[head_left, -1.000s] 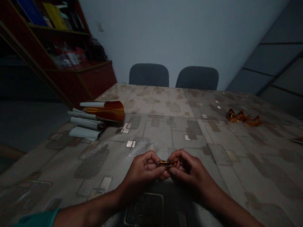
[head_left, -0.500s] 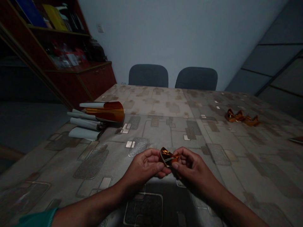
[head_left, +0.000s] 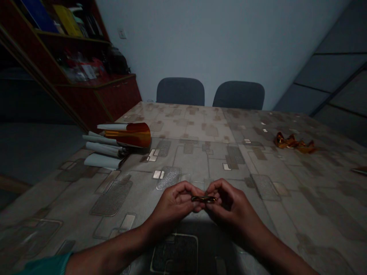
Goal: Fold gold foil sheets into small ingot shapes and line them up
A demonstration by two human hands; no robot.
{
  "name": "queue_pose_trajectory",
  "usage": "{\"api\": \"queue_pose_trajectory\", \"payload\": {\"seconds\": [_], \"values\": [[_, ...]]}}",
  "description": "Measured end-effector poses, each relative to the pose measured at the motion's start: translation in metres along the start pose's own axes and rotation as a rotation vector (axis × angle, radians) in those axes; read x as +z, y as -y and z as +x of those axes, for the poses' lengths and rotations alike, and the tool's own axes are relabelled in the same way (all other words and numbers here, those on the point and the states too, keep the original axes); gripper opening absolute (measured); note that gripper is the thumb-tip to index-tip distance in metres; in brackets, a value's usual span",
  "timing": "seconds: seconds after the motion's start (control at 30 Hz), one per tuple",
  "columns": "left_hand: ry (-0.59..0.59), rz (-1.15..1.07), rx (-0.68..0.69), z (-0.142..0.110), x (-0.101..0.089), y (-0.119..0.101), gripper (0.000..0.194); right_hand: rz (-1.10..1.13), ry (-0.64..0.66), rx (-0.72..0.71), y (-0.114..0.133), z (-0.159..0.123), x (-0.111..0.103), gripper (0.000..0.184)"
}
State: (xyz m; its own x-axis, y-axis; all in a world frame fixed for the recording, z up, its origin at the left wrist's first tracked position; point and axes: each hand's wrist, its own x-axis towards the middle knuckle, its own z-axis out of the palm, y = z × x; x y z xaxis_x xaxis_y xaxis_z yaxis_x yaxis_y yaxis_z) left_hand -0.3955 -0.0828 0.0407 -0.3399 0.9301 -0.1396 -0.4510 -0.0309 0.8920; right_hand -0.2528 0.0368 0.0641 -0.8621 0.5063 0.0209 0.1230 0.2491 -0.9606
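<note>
The left hand (head_left: pixel 177 203) and right hand (head_left: pixel 230 203) pinch a folded amber foil strip (head_left: pixel 203 199) between the fingertips, over the patterned worktop (head_left: pixel 286 214); crumpled amber foil (head_left: pixel 292 141) lies far right.

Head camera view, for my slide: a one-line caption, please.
Left hand and right hand pinch an amber foil strip.

Two hands (head_left: pixel 174 204) (head_left: pixel 235 206), one folded foil strip (head_left: pixel 203 199), two dark chairs (head_left: pixel 180 91) (head_left: pixel 239 95), one amber film roll (head_left: pixel 134 135), one crumpled foil heap (head_left: pixel 292 142)

Camera: worn on person's head | Facing: forward and down over the table (head_left: pixel 197 164) | Range: close above left hand (head_left: pixel 174 204) and right hand (head_left: pixel 231 204), 6 o'clock | Far limit: chairs (head_left: pixel 180 91), 12 o'clock
</note>
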Motion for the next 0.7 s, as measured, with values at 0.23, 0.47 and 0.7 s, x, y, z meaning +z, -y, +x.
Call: {"api": "queue_pose_trajectory", "payload": {"seconds": [0.23, 0.47, 0.7], "values": [[-0.003, -0.052, -0.092, 0.0, -0.001, -0.001, 0.042, -0.21, -0.117, -0.339, 0.001, 0.0, 0.0, 0.021], [0.057, -0.103, -0.15, 0.0, -0.003, 0.002, 0.035, -0.379, -0.202, -0.561, 0.008, -0.006, 0.006, 0.026], [0.149, -0.116, -0.143, -0.004, 0.006, -0.007, 0.044, -0.497, -0.213, -0.535, -0.003, -0.009, 0.008, 0.024]]}}
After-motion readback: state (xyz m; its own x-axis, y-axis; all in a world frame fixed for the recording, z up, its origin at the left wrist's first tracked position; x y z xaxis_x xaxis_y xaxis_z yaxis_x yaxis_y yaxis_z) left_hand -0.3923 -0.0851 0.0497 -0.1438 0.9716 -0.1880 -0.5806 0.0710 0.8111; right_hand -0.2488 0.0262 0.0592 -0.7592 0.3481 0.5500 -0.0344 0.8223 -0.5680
